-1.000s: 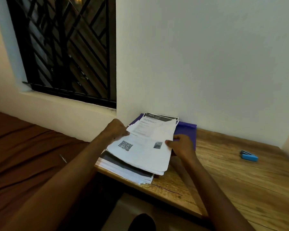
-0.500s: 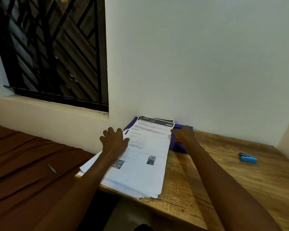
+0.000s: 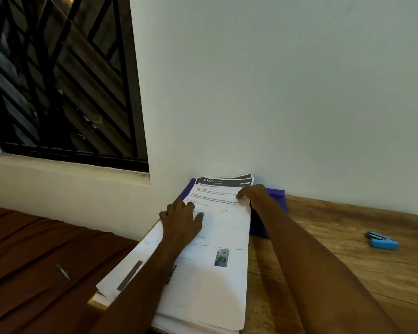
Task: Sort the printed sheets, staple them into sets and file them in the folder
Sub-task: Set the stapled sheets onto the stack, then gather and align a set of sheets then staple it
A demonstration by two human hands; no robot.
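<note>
Two hands now press a stack of printed sheets [image 3: 215, 273], lifted a second ago, flat on the desk [image 3: 348, 273] over the purple folder [image 3: 279, 201]: left hand [image 3: 181, 221] spread flat, right hand [image 3: 253, 195] fingering the far corner. Sorting seems barely begun; the blue stapler [image 3: 381, 241] lies well apart.

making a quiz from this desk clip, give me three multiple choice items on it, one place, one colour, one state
1. Where is the stapler?
A. on the paper stack
B. on the wooden table, right of the hands
C. on the window sill

2. What colour is the folder?
A. purple
B. red
C. green

3. What is the left hand doing?
A. lifting the stapler
B. hanging off the table
C. lying flat on the paper stack

Answers: 1 B, it lies alone on the table; 2 A, purple edges show under the sheets; 3 C, palm down on the top sheet.
</note>
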